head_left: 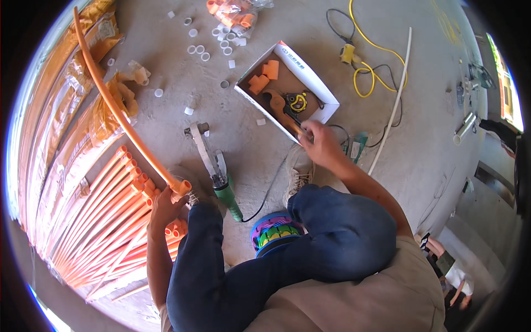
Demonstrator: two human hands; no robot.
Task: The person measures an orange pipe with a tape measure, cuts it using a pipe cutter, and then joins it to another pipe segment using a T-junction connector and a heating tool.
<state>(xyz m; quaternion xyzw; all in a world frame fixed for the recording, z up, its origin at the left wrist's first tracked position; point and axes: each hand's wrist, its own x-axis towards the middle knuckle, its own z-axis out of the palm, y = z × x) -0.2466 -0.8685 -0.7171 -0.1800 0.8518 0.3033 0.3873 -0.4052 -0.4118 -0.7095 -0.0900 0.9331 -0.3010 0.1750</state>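
Observation:
My left hand (pixel 165 206) is closed around the lower end of a long orange plastic pipe (pixel 124 119), just by the tee fitting (pixel 181 188) on its end. The pipe slants up to the far left. My right hand (pixel 319 145) reaches over the near edge of a white cardboard box (pixel 299 65), its fingers wrapped around the handle of an orange pipe cutter (pixel 278 105). In the box, beside the cutter, lie a black and yellow tape measure (pixel 298 102) and orange fittings (pixel 270 69). A green-handled pipe welding iron (pixel 228 200) stands on the floor between my feet.
Several orange pipes with fittings (pixel 119 182) fan out at left, beside wrapped pipe bundles (pixel 61 116). White plastic rings (pixel 199 50) and a bag of orange fittings (pixel 235 11) lie ahead. At right are a yellow cable (pixel 381 47) and a white pipe (pixel 394 108). Another person (pixel 458 279) is behind.

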